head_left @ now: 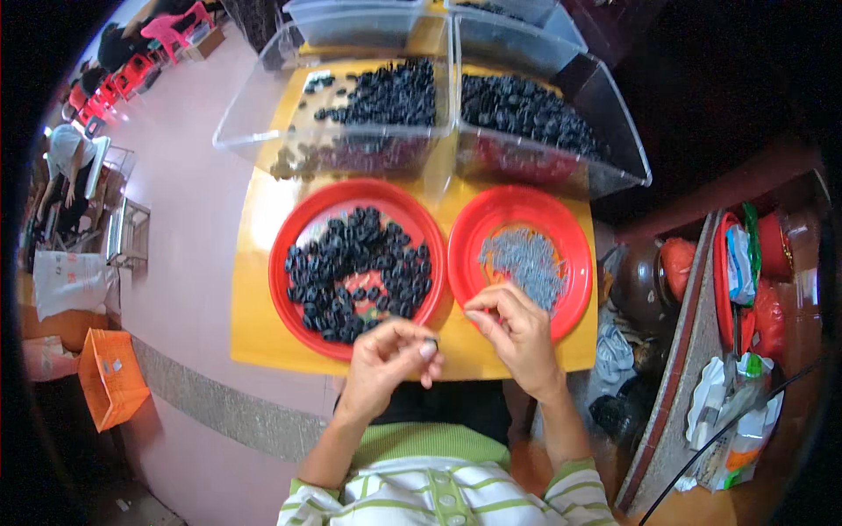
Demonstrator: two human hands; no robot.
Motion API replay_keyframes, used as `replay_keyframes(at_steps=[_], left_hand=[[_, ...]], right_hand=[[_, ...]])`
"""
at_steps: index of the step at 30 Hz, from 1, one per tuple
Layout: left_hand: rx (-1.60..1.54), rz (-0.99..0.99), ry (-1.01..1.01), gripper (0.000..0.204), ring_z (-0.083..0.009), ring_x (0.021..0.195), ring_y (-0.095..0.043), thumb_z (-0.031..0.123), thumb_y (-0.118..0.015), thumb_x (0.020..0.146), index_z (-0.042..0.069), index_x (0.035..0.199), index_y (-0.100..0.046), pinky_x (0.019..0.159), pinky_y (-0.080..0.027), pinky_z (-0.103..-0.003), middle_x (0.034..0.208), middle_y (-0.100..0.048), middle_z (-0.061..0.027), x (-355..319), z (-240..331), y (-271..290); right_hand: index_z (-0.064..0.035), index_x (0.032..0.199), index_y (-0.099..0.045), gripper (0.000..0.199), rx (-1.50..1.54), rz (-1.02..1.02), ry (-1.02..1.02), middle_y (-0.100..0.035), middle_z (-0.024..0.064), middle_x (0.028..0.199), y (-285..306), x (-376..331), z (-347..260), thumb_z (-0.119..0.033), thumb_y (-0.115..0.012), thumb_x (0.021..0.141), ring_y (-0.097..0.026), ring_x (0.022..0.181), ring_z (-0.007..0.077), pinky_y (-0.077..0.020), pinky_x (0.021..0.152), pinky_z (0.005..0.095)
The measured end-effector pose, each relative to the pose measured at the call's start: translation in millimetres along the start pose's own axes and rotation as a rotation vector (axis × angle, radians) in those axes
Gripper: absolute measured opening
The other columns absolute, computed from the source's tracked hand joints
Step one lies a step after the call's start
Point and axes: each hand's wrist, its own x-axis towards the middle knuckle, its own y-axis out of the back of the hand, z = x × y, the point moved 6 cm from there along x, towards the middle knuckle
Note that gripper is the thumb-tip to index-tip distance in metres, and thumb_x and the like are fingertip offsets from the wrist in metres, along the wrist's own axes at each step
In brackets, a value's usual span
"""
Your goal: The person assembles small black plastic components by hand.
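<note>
My left hand pinches a small round black piece between thumb and fingertips, just in front of the left red dish. To its right, my right hand is closed in a pinch over the front rim of the other red dish; whatever is between its fingertips is too small to make out. The left red dish holds many loose round black pieces. In the right red dish lies a heap of thin grey metal pieces, perhaps screws or pins. The two hands are apart.
Two clear plastic bins with more black pieces stand behind the dishes on the yellow table. More bins are farther back. At right is a ledge with packets. An orange basket and another person are at left.
</note>
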Motion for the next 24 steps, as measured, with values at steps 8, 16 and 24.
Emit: replay_keyframes(at_steps=[8,16,24], left_hand=[[-0.124,0.074,-0.022,0.017,-0.0161,0.075,-0.064,0.005,-0.054,0.089,-0.004,0.104,-0.057,0.069,-0.053,-0.027,0.09,-0.065,-0.0138,-3,-1,14],[-0.127,0.117,-0.055,0.012,-0.0175,0.076,-0.065,0.004,-0.054,0.089,-0.003,0.098,-0.056,0.069,-0.054,-0.027,0.09,-0.065,-0.0144,-14,-6,20],[-0.075,0.135,-0.063,0.011,-0.0169,0.074,-0.065,0.002,-0.055,0.087,-0.004,0.096,-0.058,0.068,-0.054,-0.027,0.086,-0.065,-0.0131,-15,-6,22]], right_hand=[[-0.0014,0.095,-0.059,0.01,0.46,-0.015,-0.103,-0.063,0.0065,0.086,-33,-12,-10,-0.004,-0.059,0.085,-0.061,0.068,0.0115,-0.0499,0.057,0.0245],[-0.0008,0.094,-0.059,0.011,0.433,-0.051,-0.091,-0.064,0.0078,0.084,-49,-19,-14,-0.002,-0.061,0.084,-0.064,0.072,0.0124,-0.0525,0.059,0.0254],[-0.0002,0.093,-0.059,0.009,0.385,-0.101,-0.053,-0.063,0.0082,0.085,-50,-18,-20,-0.001,-0.059,0.084,-0.064,0.075,0.0127,-0.0548,0.06,0.0271]])
